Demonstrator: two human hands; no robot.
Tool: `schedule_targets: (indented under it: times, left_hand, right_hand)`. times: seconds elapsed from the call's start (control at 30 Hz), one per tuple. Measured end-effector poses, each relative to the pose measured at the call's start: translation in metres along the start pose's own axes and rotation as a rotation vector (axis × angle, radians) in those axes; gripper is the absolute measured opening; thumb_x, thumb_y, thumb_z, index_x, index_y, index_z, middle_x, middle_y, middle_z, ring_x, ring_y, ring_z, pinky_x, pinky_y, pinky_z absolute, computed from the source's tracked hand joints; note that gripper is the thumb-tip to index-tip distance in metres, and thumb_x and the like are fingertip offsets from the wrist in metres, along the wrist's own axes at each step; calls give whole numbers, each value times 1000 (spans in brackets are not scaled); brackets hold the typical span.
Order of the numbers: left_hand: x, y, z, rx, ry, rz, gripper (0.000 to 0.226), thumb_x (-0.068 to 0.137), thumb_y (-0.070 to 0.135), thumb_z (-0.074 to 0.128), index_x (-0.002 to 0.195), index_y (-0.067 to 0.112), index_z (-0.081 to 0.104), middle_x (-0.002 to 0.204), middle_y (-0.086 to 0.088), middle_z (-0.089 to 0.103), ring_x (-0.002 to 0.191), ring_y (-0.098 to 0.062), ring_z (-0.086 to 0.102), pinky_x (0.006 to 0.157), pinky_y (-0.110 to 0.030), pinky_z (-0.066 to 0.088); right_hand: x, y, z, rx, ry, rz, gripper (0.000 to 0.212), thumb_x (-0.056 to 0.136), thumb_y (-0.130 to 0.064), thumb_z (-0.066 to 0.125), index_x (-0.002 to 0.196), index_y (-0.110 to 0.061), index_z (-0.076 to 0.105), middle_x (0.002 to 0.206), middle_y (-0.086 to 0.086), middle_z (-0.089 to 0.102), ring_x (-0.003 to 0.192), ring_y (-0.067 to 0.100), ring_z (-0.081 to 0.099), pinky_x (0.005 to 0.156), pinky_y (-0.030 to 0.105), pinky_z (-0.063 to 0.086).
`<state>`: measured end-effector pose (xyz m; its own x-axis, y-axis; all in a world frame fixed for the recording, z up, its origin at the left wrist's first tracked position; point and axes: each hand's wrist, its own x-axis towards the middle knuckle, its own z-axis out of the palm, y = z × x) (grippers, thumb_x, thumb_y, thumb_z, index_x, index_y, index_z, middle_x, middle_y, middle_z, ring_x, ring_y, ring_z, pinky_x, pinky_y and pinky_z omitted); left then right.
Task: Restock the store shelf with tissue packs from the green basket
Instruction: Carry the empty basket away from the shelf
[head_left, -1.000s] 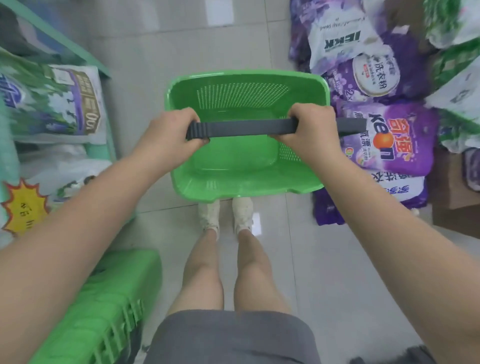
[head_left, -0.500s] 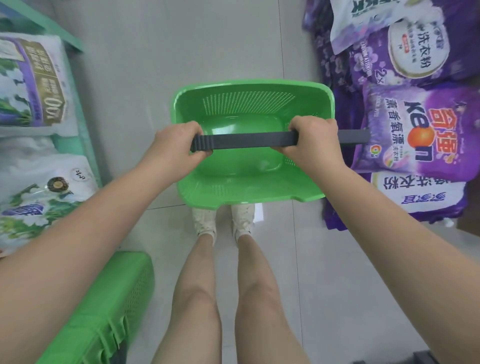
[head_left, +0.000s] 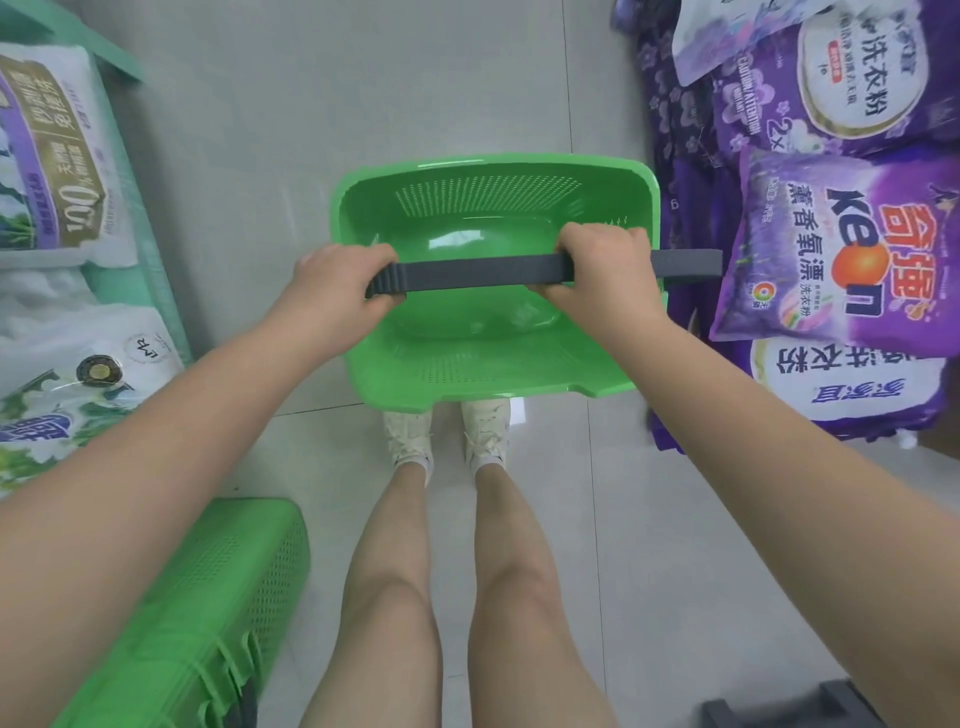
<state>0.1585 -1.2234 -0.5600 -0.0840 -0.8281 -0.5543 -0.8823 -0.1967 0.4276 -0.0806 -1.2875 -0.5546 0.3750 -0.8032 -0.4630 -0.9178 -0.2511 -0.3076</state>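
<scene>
Green basket (head_left: 496, 358) held above the shoes, little changed from half a second ago, view tipped slightly lower, left hand (head_left: 337, 291) and right hand (head_left: 605, 283) gripping dark handle (head_left: 478, 273), grey tiled floor (head_left: 332, 109), tissue packs (head_left: 57, 156) on left shelf, purple detergent bags (head_left: 841, 249) right, second green basket (head_left: 208, 613) lower left.

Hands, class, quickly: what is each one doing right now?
Left hand: closed, gripping the dark handle of the green basket.
Right hand: closed, gripping the same handle.
</scene>
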Motion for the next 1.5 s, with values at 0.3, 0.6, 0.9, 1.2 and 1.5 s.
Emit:
schedule_targets:
  times: [0.3,0.6,0.9,1.2,1.5]
  left_hand:
    - [11,-11,-5,-47,77,-82,30,86,14,62,116,12,59,104,-16,53,102,-33,48,90,-41,38]
    - [24,3,-8,-111,244,-175,37,88,9,57,124,10,53,121,-15,46,117,-30,41,100,-36,32]
    - [46,-2,6,79,213,-176,55,85,9,55,138,10,40,130,-14,43,121,-31,39,103,-40,28]
    - [72,-8,17,182,181,-216,62,84,9,56,142,11,32,139,-12,39,130,-32,33,109,-41,23]
    - [83,-10,31,217,164,-255,72,81,7,59,144,11,24,146,-10,31,138,-32,21,114,-43,17]
  right_hand:
    - [21,-4,-1,134,107,-33,44,73,-35,74,101,-7,55,95,5,55,90,23,46,77,27,29]
    - [45,-15,-1,8,132,50,29,85,-30,65,93,-7,49,100,11,53,93,24,39,79,29,27]
    - [62,-18,10,-111,168,109,24,88,-19,55,109,-7,53,113,12,53,106,30,44,90,37,31]
    - [67,-18,29,-136,119,128,41,84,-8,50,125,-6,48,121,12,49,113,30,43,101,38,29]
    - [58,-16,39,-137,-52,160,65,90,-14,52,147,-12,23,154,11,22,142,27,18,115,46,15]
